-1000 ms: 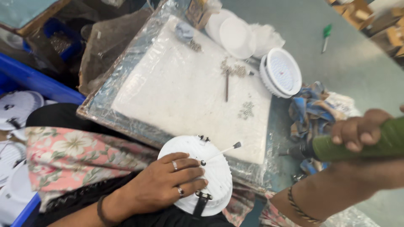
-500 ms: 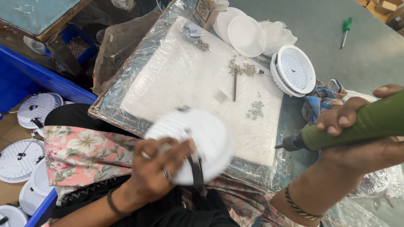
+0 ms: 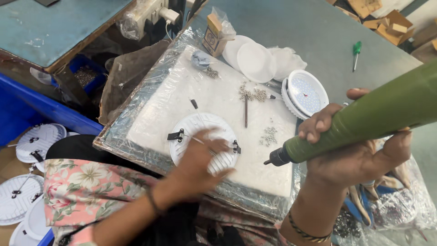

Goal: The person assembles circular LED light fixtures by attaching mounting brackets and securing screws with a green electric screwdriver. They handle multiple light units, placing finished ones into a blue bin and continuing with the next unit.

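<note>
In the head view we see our left hand point(image 3: 202, 159), blurred, lying flat with fingers spread on a round white lamp housing point(image 3: 204, 142) that rests on the white foam pad point(image 3: 214, 98). Our right hand point(image 3: 357, 146), beyond the pad's right edge, has its fingers wrapped around a green electric screwdriver point(image 3: 364, 120). Small screws point(image 3: 269, 135) lie loose on the pad. Left of the pad, a blue bin point(image 3: 20, 118) holds more white housings point(image 3: 38, 139).
</note>
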